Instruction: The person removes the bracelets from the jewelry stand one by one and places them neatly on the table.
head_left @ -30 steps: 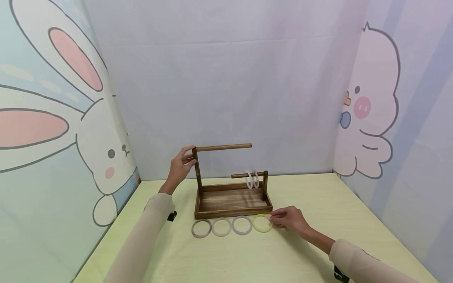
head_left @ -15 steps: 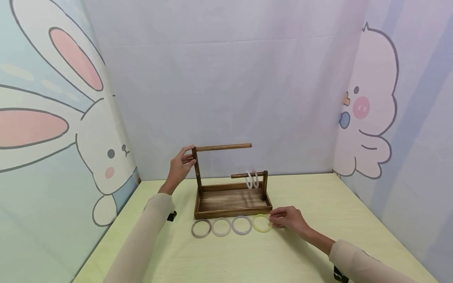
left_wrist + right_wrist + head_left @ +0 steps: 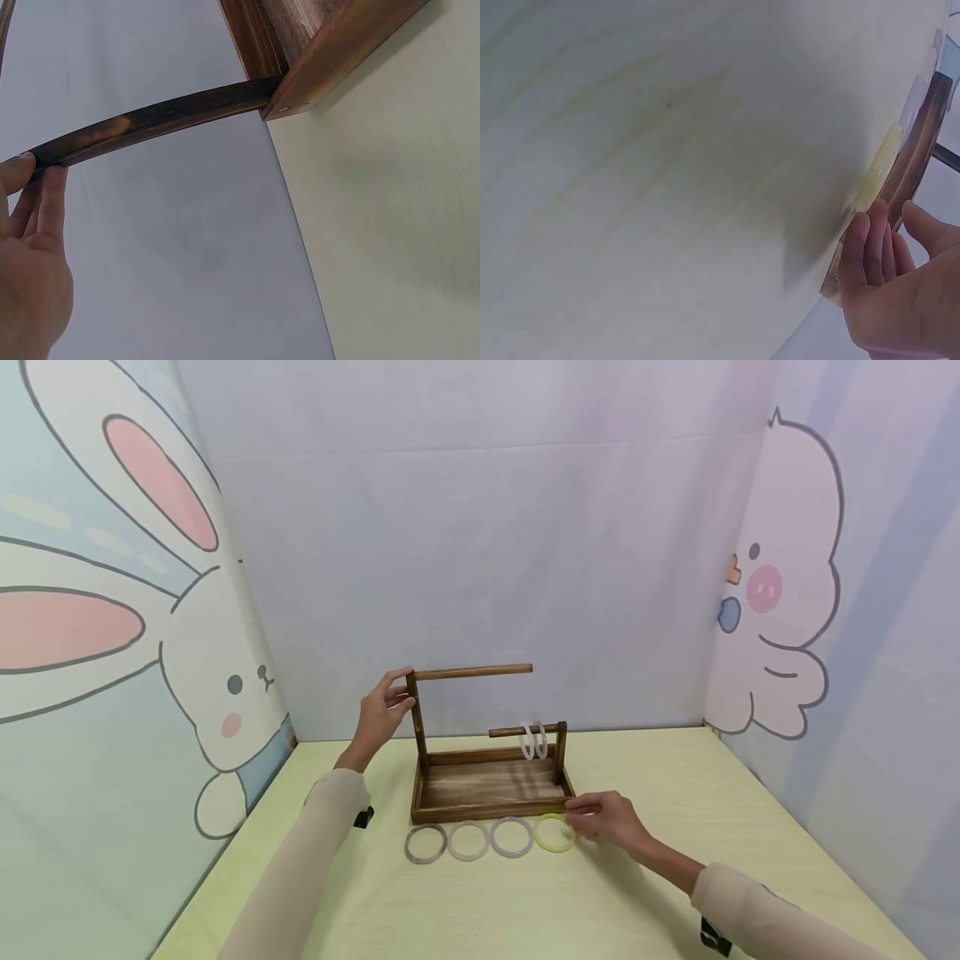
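Note:
My left hand (image 3: 381,714) pinches the top of the tall post of a dark wooden bangle stand (image 3: 491,812). In the left wrist view, thumb and fingers (image 3: 52,199) lie on opposite sides of that post (image 3: 165,116). At the stand's front right corner, my right hand (image 3: 609,820) reaches a yellow bangle (image 3: 553,848) lying flat on the table. Its fingertips touch the bangle's right edge in the right wrist view, with the thumb (image 3: 922,225) apart from them. Two pale bangles (image 3: 529,743) hang on the stand's lower bar (image 3: 504,732).
Left of the yellow bangle lie a lavender bangle (image 3: 512,855), a whitish bangle (image 3: 468,858) and a grey-brown bangle (image 3: 425,861), in a row along the stand's front. The upper bar (image 3: 474,672) bears nothing. Printed cloth walls surround the pale table (image 3: 480,910).
My right hand has shifted slightly left and up over the yellow bangle's edge. The left hand keeps its hold on the post, and the bangles stay in place.

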A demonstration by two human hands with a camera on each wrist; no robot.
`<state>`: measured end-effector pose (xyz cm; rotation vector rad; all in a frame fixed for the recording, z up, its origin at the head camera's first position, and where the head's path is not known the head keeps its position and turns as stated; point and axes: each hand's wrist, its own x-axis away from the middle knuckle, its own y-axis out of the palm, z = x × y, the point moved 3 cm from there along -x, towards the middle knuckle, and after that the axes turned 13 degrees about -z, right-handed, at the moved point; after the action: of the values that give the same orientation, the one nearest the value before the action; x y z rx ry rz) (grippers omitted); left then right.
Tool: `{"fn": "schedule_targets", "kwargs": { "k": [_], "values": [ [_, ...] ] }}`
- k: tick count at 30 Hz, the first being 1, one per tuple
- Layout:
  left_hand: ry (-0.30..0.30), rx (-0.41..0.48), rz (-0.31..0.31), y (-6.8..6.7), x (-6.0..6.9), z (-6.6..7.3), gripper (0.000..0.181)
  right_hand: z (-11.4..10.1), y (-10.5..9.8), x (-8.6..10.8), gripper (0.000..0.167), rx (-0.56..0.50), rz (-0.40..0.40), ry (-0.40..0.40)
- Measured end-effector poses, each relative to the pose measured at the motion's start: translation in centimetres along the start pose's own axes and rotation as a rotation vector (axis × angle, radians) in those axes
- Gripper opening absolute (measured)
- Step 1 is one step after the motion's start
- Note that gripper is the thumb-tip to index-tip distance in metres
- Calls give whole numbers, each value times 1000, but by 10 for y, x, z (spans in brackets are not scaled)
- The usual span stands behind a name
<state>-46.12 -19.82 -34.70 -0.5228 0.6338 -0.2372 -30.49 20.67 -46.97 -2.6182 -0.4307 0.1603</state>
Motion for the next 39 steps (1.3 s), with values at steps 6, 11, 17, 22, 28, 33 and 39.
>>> {"fn": "schedule_targets", "kwargs": {
  "k": [6, 11, 17, 22, 28, 33, 39],
  "values": [
    [2, 7, -3, -1, 1, 0, 60, -9, 1, -9, 29, 30, 0, -39],
    [-4, 12, -3, -2, 1, 0, 60, -19, 1, -18, 31, 35, 19, -50],
    [-4, 17, -5, -2, 1, 0, 61, -30, 0, -28, 26, 18, 53, -54],
    [6, 25, -7, -1, -1, -1, 61, -38, -2, -36, 28, 16, 63, -61],
    [-10, 29, -2, -1, 0, -1, 61, -42, 1, -44, 33, -14, 56, -86],
    [-18, 38, -3, 0, 0, 2, 60, -45, 3, -47, 39, -37, 53, -102],
    [1, 40, 2, 0, 1, 3, 60, -46, 8, -53, 46, -58, 50, -127]
  ]
}}
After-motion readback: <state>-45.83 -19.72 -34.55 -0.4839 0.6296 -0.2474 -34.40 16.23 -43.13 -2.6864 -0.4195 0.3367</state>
